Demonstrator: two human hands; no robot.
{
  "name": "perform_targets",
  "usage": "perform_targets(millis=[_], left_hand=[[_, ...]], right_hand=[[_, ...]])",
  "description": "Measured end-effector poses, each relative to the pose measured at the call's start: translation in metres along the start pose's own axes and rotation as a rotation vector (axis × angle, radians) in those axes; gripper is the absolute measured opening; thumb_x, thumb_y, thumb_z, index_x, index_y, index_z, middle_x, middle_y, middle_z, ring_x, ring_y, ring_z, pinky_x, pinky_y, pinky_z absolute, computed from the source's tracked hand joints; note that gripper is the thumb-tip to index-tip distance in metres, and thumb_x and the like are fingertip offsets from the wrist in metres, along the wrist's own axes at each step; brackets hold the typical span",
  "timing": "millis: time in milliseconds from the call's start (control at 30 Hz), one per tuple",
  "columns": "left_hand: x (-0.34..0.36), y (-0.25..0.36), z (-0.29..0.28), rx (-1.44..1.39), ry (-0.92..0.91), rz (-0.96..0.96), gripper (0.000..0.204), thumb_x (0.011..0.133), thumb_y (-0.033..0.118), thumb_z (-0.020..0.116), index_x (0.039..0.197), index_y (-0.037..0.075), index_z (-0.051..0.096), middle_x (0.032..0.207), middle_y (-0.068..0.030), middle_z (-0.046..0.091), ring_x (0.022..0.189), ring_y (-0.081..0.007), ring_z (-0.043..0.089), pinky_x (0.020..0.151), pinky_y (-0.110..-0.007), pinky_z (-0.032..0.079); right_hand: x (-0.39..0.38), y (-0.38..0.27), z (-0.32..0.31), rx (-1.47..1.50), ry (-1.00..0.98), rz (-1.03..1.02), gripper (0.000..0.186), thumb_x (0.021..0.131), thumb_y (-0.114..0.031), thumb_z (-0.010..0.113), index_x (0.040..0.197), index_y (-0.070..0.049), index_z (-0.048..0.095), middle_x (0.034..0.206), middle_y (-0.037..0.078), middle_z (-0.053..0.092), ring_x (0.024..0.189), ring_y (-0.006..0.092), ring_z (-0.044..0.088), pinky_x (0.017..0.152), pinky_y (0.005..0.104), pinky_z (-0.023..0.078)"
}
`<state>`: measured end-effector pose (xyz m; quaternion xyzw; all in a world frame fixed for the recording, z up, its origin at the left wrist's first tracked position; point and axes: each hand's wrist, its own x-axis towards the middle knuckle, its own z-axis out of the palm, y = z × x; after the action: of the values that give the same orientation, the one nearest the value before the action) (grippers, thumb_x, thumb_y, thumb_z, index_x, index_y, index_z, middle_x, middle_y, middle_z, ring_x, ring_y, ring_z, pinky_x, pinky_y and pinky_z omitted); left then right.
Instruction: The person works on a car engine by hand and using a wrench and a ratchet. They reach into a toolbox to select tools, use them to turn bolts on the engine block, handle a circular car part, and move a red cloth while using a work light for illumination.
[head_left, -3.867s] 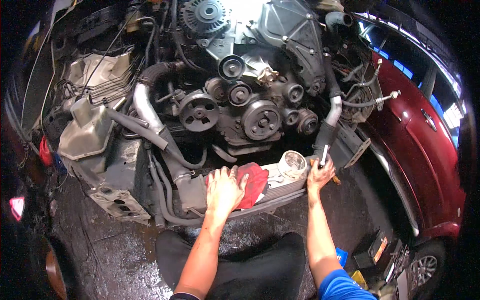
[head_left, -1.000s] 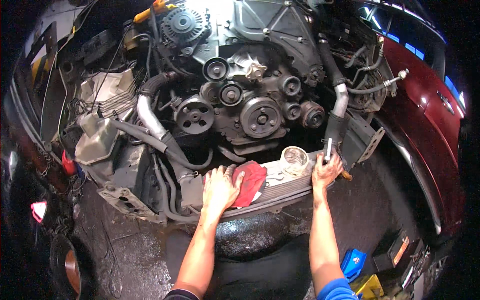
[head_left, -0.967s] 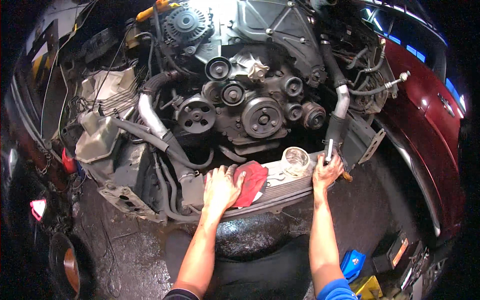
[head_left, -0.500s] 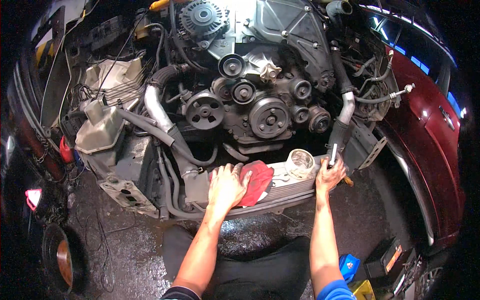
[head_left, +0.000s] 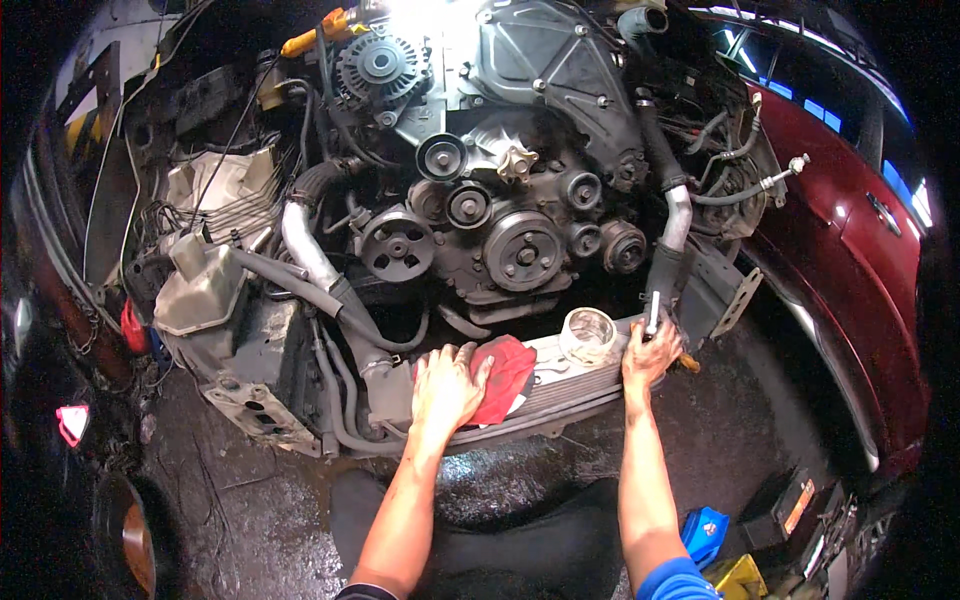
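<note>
My left hand (head_left: 447,393) lies with its fingers stretched out over the left end of a long finned intercooler (head_left: 545,405), its thumb against a crumpled red cloth (head_left: 505,378). At the other end, my right hand (head_left: 648,360) is closed around a tool with a slim, shiny metal shaft (head_left: 654,313) standing up from the fingers. The fingers hide the rest of that tool, so its kind is unclear. Just above them a black rubber hose (head_left: 664,275) comes down to the intercooler. Between my hands, an off-white round container (head_left: 588,338) rests on top, beside a spanner (head_left: 549,373).
Beyond the intercooler stands the exposed engine, with a large crank pulley (head_left: 523,251) and an alternator (head_left: 381,65). A plastic reservoir (head_left: 202,285) is at left. At right stand a dark red car door (head_left: 850,235) and, on the floor, a black battery (head_left: 782,512).
The view has shifted, so the engine sits slightly lower and further left. Both hands keep their places on the intercooler, with little visible movement.
</note>
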<state>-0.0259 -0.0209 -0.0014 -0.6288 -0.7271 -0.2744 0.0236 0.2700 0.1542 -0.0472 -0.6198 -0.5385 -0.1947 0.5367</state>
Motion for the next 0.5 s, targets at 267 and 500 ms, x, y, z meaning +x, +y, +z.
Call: perform_targets(millis=[267,500], left_hand=[[0.0003,0.0,0.0007,0.01,0.008,0.004,0.051,0.095,0.047,0.047,0.124,0.007,0.06,0.114,-0.0165,0.06,0.111,-0.0325,0.054,0.099,-0.046,0.038],[-0.001,-0.0009,0.0025,0.018,0.031,0.016,0.05,0.095,0.047,0.047,0.123,0.007,0.06,0.112,-0.0159,0.061,0.109,-0.0318,0.055,0.098,-0.045,0.038]], right_hand=[[-0.0018,0.0033,0.0033,-0.039,-0.023,0.027,0.046,0.085,-0.037,0.062,0.119,-0.006,0.058,0.114,0.015,0.059,0.113,0.0366,0.05,0.099,0.0529,0.033],[-0.001,0.0025,0.0009,-0.007,-0.012,0.002,0.047,0.085,-0.037,0.062,0.121,-0.007,0.057,0.115,0.013,0.06,0.114,0.035,0.05,0.1,0.0521,0.033]])
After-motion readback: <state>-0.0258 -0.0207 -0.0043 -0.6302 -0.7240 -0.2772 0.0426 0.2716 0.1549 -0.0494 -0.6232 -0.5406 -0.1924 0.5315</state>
